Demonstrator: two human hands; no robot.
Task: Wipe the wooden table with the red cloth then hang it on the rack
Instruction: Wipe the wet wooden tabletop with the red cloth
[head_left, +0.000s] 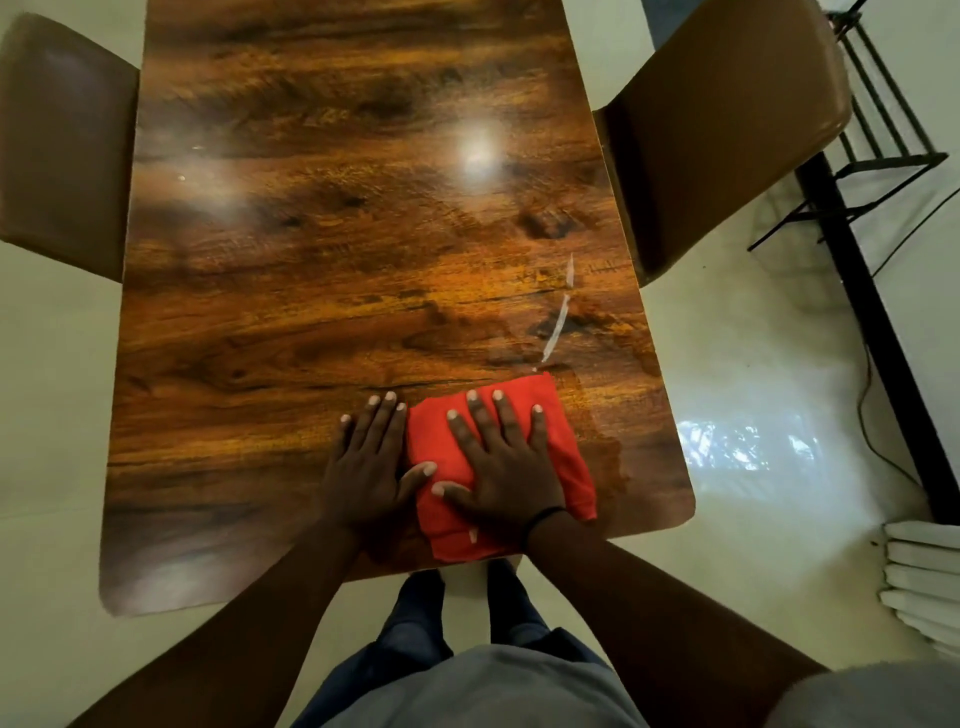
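A folded red cloth (563, 457) lies flat on the glossy wooden table (322, 270), near its front right corner. My right hand (501, 460) presses flat on top of the cloth with the fingers spread. Beside it, my left hand (366, 460) rests palm down on the bare wood, its thumb touching the cloth's left edge. A thin whitish streak (558, 322) runs across the wood just beyond the cloth. A black metal rack (878, 150) stands at the far right, past the chair.
Brown chairs flank the table: one on the left (62, 145), one on the right (727, 119). A black post (878, 332) and a cable run along the right side. Folded white items (922, 577) lie at the right edge. The floor is pale.
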